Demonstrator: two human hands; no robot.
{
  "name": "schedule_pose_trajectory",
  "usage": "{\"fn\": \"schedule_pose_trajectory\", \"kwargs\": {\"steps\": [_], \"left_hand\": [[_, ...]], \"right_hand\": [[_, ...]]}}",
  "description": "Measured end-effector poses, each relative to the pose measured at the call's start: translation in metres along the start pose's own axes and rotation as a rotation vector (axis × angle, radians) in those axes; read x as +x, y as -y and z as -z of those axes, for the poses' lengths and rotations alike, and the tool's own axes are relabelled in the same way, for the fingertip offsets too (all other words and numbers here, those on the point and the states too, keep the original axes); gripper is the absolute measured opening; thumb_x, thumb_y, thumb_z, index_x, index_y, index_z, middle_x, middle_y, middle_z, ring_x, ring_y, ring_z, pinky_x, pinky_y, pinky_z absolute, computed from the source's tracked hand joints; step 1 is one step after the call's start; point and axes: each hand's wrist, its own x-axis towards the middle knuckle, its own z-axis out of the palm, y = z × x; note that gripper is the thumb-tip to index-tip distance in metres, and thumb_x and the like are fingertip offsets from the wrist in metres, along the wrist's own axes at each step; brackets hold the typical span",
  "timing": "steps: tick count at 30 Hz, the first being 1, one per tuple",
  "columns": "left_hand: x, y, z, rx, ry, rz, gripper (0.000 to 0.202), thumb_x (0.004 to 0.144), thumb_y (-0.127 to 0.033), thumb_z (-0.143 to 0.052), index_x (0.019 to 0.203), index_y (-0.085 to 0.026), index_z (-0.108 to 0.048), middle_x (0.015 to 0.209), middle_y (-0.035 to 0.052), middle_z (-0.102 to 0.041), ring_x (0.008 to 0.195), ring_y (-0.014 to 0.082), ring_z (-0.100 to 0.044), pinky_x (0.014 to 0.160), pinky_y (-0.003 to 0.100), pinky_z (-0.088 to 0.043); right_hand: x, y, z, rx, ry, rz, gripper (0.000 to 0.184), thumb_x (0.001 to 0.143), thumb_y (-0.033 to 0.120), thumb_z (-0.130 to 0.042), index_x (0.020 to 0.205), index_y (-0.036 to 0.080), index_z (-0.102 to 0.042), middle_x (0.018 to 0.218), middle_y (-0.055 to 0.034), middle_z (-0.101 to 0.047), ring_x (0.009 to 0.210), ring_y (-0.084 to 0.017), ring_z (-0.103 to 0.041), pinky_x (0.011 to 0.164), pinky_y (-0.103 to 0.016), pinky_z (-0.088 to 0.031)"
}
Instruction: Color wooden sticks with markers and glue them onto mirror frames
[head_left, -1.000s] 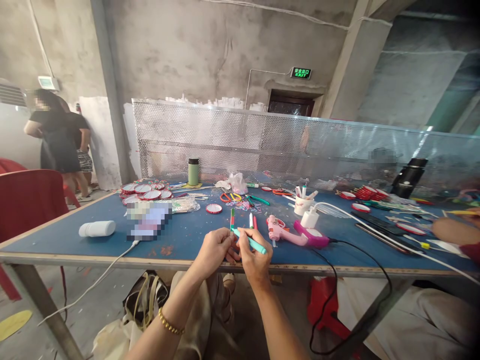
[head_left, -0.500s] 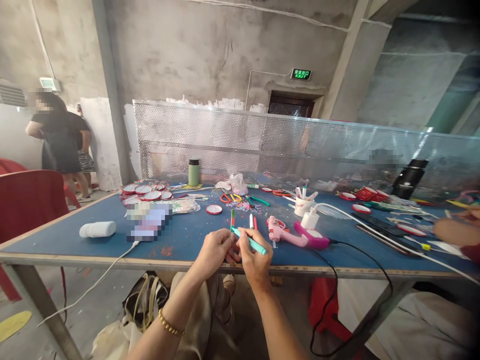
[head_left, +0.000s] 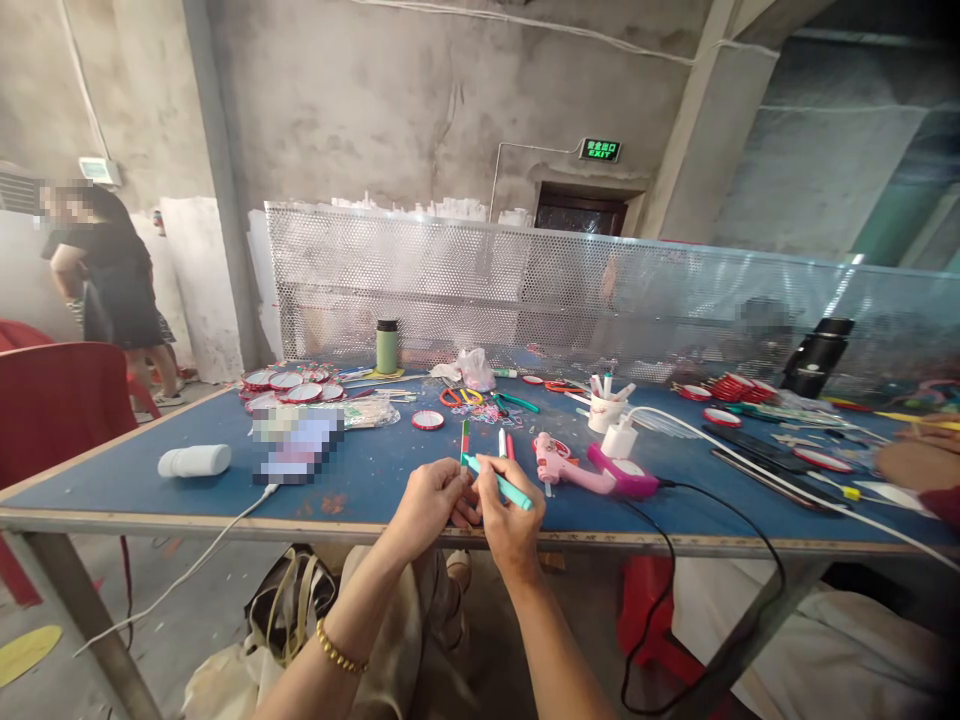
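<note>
Blue table (head_left: 135, 490): 1 cup (head_left: 602, 412) holds pens (head_left: 608, 384), perhaps; right hand (head_left: 508, 525) grips teal marker (head_left: 516, 493).

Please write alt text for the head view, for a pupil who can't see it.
A person's right hand holds a turquoise marker to a green and red strip in their left hand, at a blue table. On it are a pink glue gun, red-rimmed discs and a cup of pens.

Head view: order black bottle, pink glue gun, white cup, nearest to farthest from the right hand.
1. Pink glue gun: just right of the right hand.
2. White cup: farther right, behind the gun.
3. Black bottle: far right, tilted.
</note>
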Motion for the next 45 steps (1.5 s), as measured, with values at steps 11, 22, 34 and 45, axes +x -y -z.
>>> {"fn": "schedule_pose_trajectory", "kwargs": {"steps": [11,22,34,45], "left_hand": [[-0.0003,0.0002,-0.0003,-0.007,0.012,0.007,0.046,0.083,-0.061,-0.059,0.073,-0.017,-0.053,0.068,0.0047,-0.069,0.056,0.0156,-0.069,0.046,0.021,-0.052],[-0.0012,-0.0019,-0.0004,-0.006,0.003,0.006,0.046,0.082,-0.061,-0.061,0.071,-0.017,-0.052,0.067,0.0043,-0.068,0.054,0.016,-0.069,0.045,0.021,-0.052],[0.0012,0.003,0.0006,-0.014,0.019,0.002,0.044,0.084,-0.059,-0.059,0.075,-0.016,-0.054,0.07,0.0057,-0.069,0.056,0.0161,-0.07,0.046,0.021,-0.052],[-0.001,0.0001,0.0,-0.019,0.012,0.008,0.044,0.083,-0.059,-0.06,0.075,-0.016,-0.054,0.07,0.0063,-0.07,0.055,0.0153,-0.069,0.046,0.02,-0.052]], "right_hand": [[0.0006,-0.001,-0.0009,-0.003,-0.052,0.005,0.022,0.094,0.03,-0.054,0.084,0.017,-0.068,0.066,-0.0028,-0.068,0.052,-0.013,-0.061,0.047,-0.021,-0.047],[0.001,-0.0019,-0.0014,-0.006,-0.032,0.016,0.023,0.095,0.031,-0.054,0.085,0.017,-0.068,0.067,-0.0028,-0.068,0.052,-0.012,-0.061,0.044,-0.021,-0.046],[-0.0003,-0.0022,-0.0016,-0.002,-0.084,-0.009,0.023,0.095,0.032,-0.054,0.085,0.017,-0.07,0.067,-0.0036,-0.068,0.054,-0.013,-0.062,0.047,-0.022,-0.049],[-0.0024,-0.0032,0.0001,0.007,-0.063,-0.03,0.024,0.095,0.033,-0.054,0.086,0.017,-0.07,0.065,-0.0028,-0.067,0.047,-0.011,-0.058,0.043,-0.021,-0.045]]}}
